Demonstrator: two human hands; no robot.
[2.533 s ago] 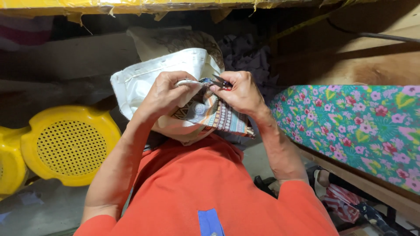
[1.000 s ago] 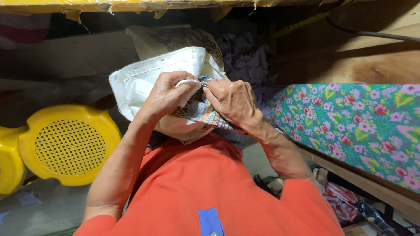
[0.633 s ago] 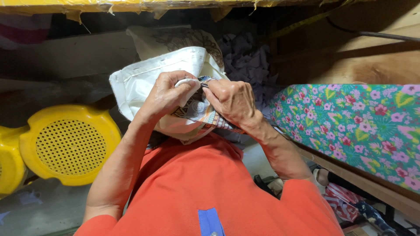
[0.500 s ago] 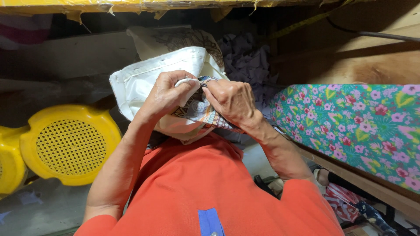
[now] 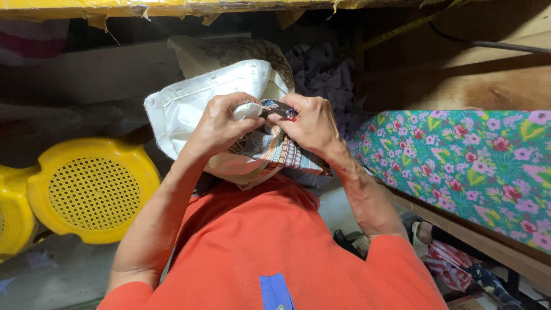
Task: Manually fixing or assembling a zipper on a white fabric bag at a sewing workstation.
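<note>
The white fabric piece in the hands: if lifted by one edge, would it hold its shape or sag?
Probably sags: the white fabric piece already curves and folds where the left hand and right hand pinch it. It looks light, held by fingertips alone. The stitched edge seems slightly firmer, likely not stiff.

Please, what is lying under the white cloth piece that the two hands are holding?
Under the white cloth piece, a patterned striped fabric shows below the left hand and right hand. How far it continues beneath the white piece is covered.

Cramped home sewing workshop; fabric scraps [image 5: 321,72], floral-covered bench [image 5: 465,166], yellow plastic stools [image 5: 92,192]
</note>
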